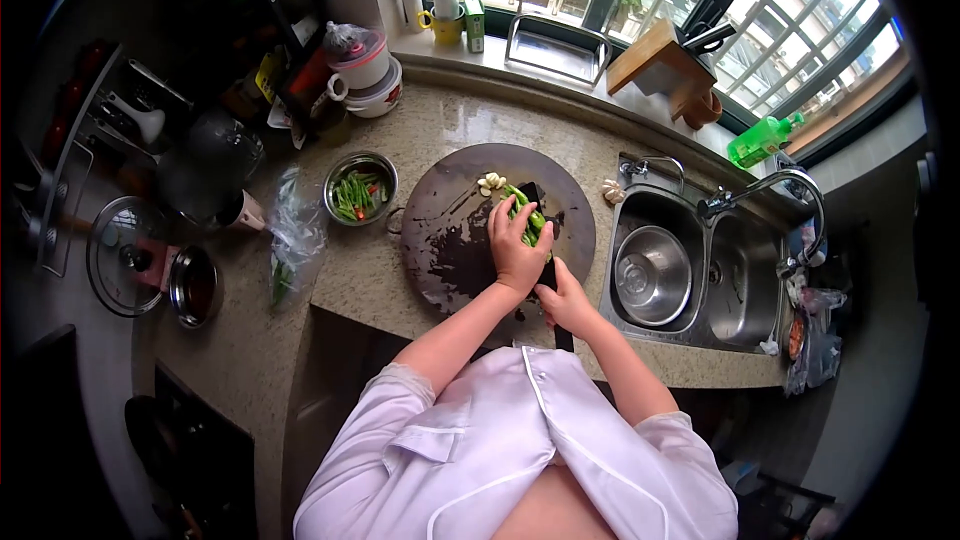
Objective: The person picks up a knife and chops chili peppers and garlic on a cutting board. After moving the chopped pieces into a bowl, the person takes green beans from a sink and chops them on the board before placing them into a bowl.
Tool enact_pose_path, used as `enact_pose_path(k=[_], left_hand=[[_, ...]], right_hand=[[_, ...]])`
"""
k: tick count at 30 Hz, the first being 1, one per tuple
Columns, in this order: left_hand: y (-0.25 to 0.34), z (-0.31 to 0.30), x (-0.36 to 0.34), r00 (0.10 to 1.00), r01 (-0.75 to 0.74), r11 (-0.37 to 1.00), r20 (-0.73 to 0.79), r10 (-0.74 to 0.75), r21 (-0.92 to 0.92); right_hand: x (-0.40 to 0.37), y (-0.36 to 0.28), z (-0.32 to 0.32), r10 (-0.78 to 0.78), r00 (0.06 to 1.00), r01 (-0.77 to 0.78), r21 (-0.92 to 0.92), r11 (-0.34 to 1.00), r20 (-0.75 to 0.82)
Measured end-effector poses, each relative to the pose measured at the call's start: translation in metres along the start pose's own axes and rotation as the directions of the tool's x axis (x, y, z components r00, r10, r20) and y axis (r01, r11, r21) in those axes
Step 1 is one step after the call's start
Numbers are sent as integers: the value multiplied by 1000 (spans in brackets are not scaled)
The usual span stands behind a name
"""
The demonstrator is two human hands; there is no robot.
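A round dark chopping board (440,190), wet in patches, lies on the counter in front of me. My left hand (519,252) rests over a bunch of long green peppers (532,218) on the board, its fingers bent down onto them. My right hand (570,302) is wrapped around the dark handle of a kitchen knife (564,337). The knife's blade lies beside the peppers, mostly hidden by my hands. Peeled garlic cloves (491,183) sit in a small pile near the far side of the board, just left of the peppers.
A metal bowl (332,172) of cut green and red peppers stands left of the board, beside a clear plastic bag (298,225). At right is a double sink (745,332) holding a steel basin (653,276). A knife block (650,58) stands on the windowsill.
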State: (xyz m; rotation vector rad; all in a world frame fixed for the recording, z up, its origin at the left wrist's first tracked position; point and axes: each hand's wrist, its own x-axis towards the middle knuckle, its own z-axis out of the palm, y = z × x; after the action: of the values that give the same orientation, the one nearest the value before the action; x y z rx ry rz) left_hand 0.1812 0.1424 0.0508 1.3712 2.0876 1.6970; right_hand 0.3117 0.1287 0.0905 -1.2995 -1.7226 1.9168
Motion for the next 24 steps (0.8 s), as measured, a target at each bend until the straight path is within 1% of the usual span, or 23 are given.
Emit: enact_pose_path(k=[4,6,8,11,13,14,15,16,17,18,20,23,24], left_hand=[[-11,-30,21,999,-16,998,-35,18,57],[-23,-47,35,997,-16,996,-79,23,90],[-35,-68,50,994,2,993,-112,11,118],[-60,-101,73,987,35,987,-162,-9,160],[-81,-121,88,984,64,985,-177,-35,161],[-92,-130,96,979,63,982,-204,-25,180],[-103,-138,103,978,92,984,-199,-61,152],[-113,-148,110,977,122,985,-191,-97,126],[-126,-154,116,977,106,981,-200,-72,164],[-139,-159,121,975,118,977,-207,-81,175],[-166,-164,128,975,164,973,-176,-135,164],[-182,-171,133,975,194,970,-141,-173,149],[-192,-170,134,975,195,970,-139,-175,146]], right_hand=[[15,-20,23,-4,997,2,33,999,74],[28,-32,39,-28,991,24,34,999,131],[43,-43,59,-53,989,50,25,998,135],[72,-62,91,-90,965,71,85,994,247],[91,-71,117,-71,959,43,105,994,274],[102,-75,129,-57,956,25,112,993,289],[112,-80,140,-36,950,-6,133,991,309],[121,-84,151,-40,948,-3,135,991,315],[130,-87,162,-10,945,-35,133,991,326],[138,-91,172,21,942,-68,130,989,336],[151,-97,189,24,945,-72,134,988,327],[168,-94,206,166,944,-221,174,960,287],[170,-92,208,168,944,-223,173,959,284]])
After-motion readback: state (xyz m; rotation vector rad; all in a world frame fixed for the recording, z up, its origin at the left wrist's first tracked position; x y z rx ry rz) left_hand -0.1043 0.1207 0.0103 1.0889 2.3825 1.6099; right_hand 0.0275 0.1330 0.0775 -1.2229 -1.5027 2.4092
